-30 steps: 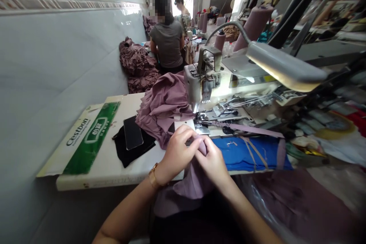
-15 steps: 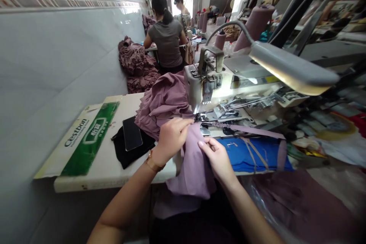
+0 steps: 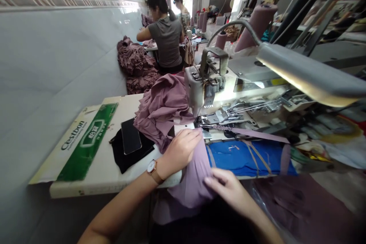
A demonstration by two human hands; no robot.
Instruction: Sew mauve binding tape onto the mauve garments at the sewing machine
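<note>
A mauve piece of fabric (image 3: pixel 197 177) hangs from the sewing machine's front over the table edge towards my lap. My left hand (image 3: pixel 183 148), with a watch on the wrist, is closed on its upper end, just in front of the presser foot area. Lower down, my right hand (image 3: pixel 227 183) pinches the fabric's right edge between thumb and fingers. The sewing machine (image 3: pixel 196 85) stands behind both hands, its needles raised above the bed. A narrow mauve strip (image 3: pixel 257 134) runs from the right into a metal guide beside the needle area.
Gathered mauve fabric (image 3: pixel 164 101) lies left of the machine. A phone (image 3: pixel 130 136) rests on a black cloth (image 3: pixel 118 156). Blue material (image 3: pixel 228 156) covers the table's right front. A lamp (image 3: pixel 311 72) overhangs the machine. A co-worker (image 3: pixel 166 40) sits farther back.
Both hands have come nearer to me with the fabric, the right hand lower along its edge. My left wrist has turned, showing the watch face. The co-worker's left arm has lifted.
</note>
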